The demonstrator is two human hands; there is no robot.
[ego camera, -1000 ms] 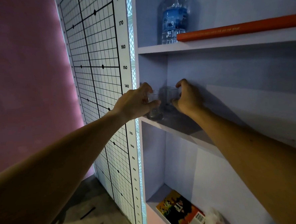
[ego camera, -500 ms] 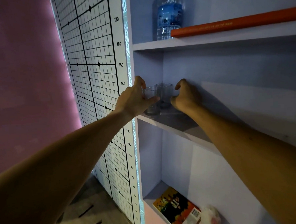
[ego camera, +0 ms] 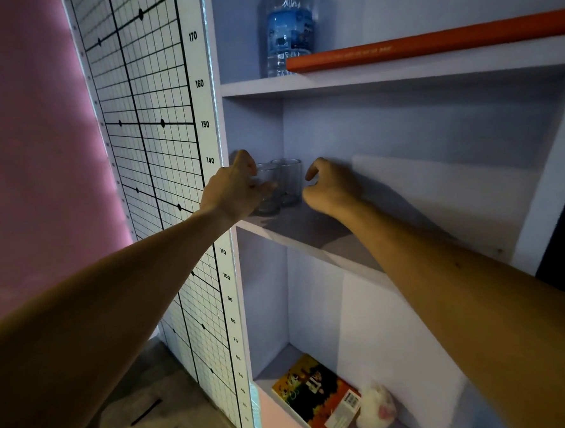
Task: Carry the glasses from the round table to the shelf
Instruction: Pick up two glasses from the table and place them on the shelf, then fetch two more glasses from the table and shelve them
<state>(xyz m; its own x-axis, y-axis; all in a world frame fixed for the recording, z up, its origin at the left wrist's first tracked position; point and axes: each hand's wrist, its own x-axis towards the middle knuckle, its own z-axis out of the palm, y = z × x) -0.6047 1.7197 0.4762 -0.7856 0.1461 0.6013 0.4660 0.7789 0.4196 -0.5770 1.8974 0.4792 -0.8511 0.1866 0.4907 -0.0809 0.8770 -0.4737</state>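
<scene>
You are at the setting-down step: both glasses stand upright on the middle shelf (ego camera: 308,232), tucked into its left rear corner, and the round bench they came from is out of view. The nearer glass (ego camera: 268,190) sits just beside the farther glass (ego camera: 290,180); whether the two touch you cannot tell in this dim light.

Your left hand (ego camera: 232,193) is curled about the nearer glass, with fingertips (ego camera: 271,185) across its front; the grip looks loose, but whether it has fully let go is not clear. Your right hand (ego camera: 330,186) is released, fingers bent and spread, just beside the farther glass with a gap between them.

By my judgement the next move is simply to open the left grip fully and draw both hands straight back toward you, clear of the rims. Mind the close spacing: a sideways pull could knock one glass into the other or nudge the nearer one toward the shelf edge
</scene>
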